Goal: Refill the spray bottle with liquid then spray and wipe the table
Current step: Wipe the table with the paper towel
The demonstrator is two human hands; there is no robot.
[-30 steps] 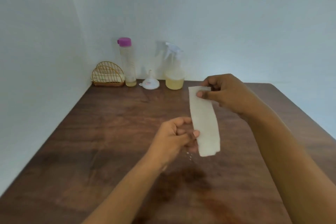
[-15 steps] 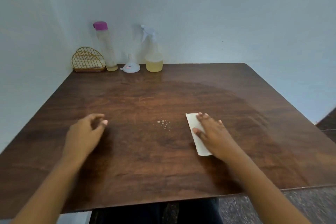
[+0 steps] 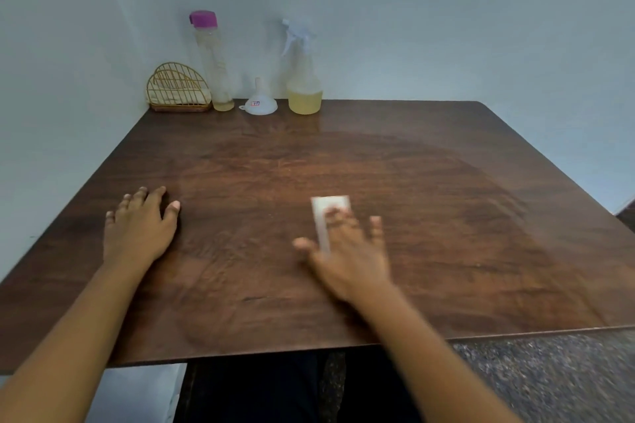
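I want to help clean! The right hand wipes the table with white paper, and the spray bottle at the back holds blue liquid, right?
Not quite. The right hand does press white paper on the table, but the spray bottle at the back holds yellow liquid, not blue. The head view shows it.

Mid and right side of the bench (image 3: 464, 216) give you open room to sweep; your left hand (image 3: 139, 232), flat near the left edge, and right hand (image 3: 348, 254) on the tissue (image 3: 331, 204) sit in it. Back-left corner is blocked: wire holder (image 3: 178, 91), tall bottle (image 3: 213, 62), funnel (image 3: 258, 106) and spray bottle (image 3: 304, 86) in a row vs. the back wall, w/ walls hemming left and rear.
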